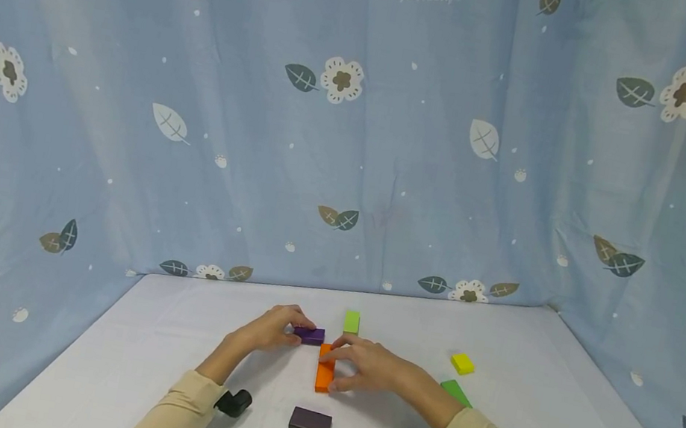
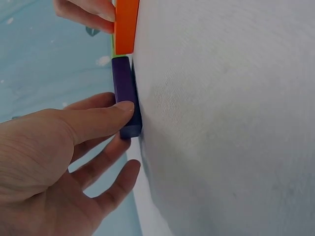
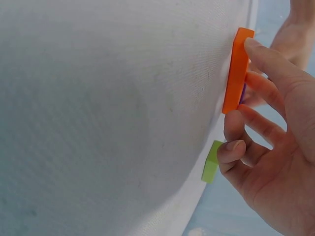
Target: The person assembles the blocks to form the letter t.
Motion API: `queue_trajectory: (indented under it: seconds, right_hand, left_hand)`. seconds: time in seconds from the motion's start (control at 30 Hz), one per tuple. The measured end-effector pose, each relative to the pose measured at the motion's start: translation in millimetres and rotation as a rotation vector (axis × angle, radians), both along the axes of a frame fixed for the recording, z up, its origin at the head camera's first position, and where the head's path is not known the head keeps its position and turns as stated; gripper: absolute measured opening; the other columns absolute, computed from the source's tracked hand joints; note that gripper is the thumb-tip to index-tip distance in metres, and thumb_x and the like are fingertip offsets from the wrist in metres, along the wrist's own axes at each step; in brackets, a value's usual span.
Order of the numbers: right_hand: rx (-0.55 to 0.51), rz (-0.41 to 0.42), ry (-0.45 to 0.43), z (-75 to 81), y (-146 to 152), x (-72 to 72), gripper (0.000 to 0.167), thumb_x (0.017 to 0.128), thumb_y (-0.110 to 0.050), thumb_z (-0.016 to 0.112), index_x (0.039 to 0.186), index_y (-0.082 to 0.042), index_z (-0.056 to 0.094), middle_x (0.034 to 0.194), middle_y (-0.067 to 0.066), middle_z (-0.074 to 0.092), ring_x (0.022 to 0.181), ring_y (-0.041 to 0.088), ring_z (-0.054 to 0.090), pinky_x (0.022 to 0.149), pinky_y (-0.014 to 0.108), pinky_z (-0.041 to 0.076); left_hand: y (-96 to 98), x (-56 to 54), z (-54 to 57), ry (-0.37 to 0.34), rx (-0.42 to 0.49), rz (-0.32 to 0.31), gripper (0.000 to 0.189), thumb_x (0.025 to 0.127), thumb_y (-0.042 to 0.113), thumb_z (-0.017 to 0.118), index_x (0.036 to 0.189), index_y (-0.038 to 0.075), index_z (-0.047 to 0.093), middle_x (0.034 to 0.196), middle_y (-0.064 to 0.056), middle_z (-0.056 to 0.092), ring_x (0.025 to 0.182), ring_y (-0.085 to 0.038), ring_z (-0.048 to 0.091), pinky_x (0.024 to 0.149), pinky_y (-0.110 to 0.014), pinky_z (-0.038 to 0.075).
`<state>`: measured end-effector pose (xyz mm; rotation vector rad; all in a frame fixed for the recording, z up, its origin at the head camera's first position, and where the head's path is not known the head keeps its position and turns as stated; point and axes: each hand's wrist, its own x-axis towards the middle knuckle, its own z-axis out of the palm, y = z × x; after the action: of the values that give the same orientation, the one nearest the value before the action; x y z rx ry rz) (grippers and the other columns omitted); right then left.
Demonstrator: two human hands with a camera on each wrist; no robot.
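A purple block (image 1: 313, 336) lies flat on the white table, left of an orange block (image 1: 324, 377). My left hand (image 1: 271, 327) pinches the purple block between thumb and fingers. In the left wrist view the thumb lies on the near face of the purple block (image 2: 124, 81), and the lower fingers are spread. The right hand (image 1: 374, 365) holds the orange block from its right side. The right wrist view has the thumb at one end of the orange block (image 3: 237, 73), with fingers along its side. Beyond both stands a light green block (image 1: 352, 321).
Nearer the front edge lies a dark brown block (image 1: 310, 424). On the right are a yellow block (image 1: 462, 363) and a green block (image 1: 456, 393), the latter partly behind the right forearm. A blue patterned curtain (image 1: 394, 154) borders the white table (image 1: 176, 315).
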<state>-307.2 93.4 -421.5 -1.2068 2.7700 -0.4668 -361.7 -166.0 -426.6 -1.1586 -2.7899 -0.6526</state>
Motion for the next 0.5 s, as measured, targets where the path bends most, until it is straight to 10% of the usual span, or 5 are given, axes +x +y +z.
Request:
queue_trajectory:
  seconds: [0.5]
  right_hand:
    - [-0.010, -0.003, 0.003, -1.2, -0.2, -0.1, 0.048, 0.086, -0.049, 0.071, 0.130, -0.031, 0.063, 0.132, 0.000, 0.055, 0.116, 0.023, 0.058, 0.098, 0.049, 0.049]
  left_hand:
    - [8.9, 1.6, -0.4, 0.007, 0.000, -0.001, 0.032, 0.085, -0.002, 0.070, 0.117, 0.003, 0.071, 0.106, -0.013, 0.070, 0.096, -0.027, 0.063, 0.087, -0.042, 0.051]
